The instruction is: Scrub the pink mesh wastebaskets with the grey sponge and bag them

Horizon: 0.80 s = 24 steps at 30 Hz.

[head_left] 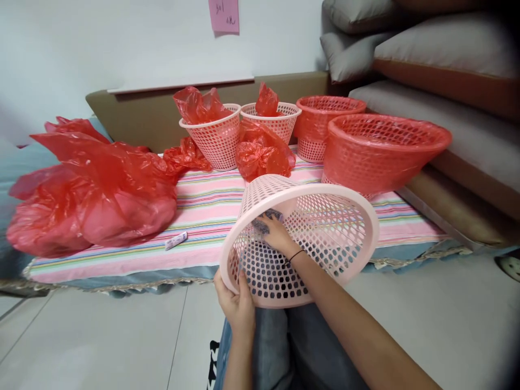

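Nearest, over a pale tiled floor (pixel 101 336), the left hand (pixel 235 303) grips the rim of a tilted pink basket (pixel 309 190), its mouth facing the viewer; the right hand (pixel 276 234) reaches inside, over a dark speckled cloth (pixel 260 226), mostly covered, and I cannot tell whether that grip is closed. Beyond lies a low surface (pixel 203 216) with a striped cover, bearing a bulky red bag (pixel 101 195), contents hard to make out, and red-wrapped baskets (pixel 374 162). Farther back, grey cushions (pixel 447 46) pile at right and a pink note (pixel 225 16), its top cut off, hangs on the wall (pixel 142 38).
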Each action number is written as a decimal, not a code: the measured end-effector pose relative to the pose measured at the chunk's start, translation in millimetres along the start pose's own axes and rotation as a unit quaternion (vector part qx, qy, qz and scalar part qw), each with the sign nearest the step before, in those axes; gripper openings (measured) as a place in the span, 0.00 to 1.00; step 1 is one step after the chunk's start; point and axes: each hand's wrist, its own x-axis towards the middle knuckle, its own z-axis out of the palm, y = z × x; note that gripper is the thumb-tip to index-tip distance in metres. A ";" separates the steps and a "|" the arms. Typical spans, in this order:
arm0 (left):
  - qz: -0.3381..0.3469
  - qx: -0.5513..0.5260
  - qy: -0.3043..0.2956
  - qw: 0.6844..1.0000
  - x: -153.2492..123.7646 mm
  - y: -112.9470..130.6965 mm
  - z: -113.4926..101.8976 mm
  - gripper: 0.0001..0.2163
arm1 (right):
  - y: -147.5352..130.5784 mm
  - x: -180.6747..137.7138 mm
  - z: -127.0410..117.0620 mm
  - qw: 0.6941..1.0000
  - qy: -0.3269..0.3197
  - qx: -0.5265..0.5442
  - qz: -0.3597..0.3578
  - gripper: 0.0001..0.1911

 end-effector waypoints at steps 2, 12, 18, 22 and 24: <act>0.005 0.001 0.004 1.000 -0.1 1.2 0.7 0.18 | 1.8 -2.1 14.5 0.999 -0.035 -0.019 0.015 0.30; 0.007 -0.004 0.019 1.000 -8.4 11.2 7.0 0.17 | 0.3 -13.6 -3.0 0.988 -0.152 -0.019 0.013 0.19; 0.000 -0.001 0.036 0.999 -11.2 6.8 4.7 0.18 | -26.2 -69.2 -30.0 0.982 -0.185 -0.018 -0.004 0.26; 0.006 0.014 0.044 0.999 -13.9 8.6 5.6 0.17 | -40.6 -114.8 -45.2 0.975 -0.222 0.004 0.017 0.31; 0.006 0.018 0.050 0.999 -15.4 9.8 6.3 0.16 | -45.6 -136.4 -51.6 0.972 -0.233 0.020 0.017 0.33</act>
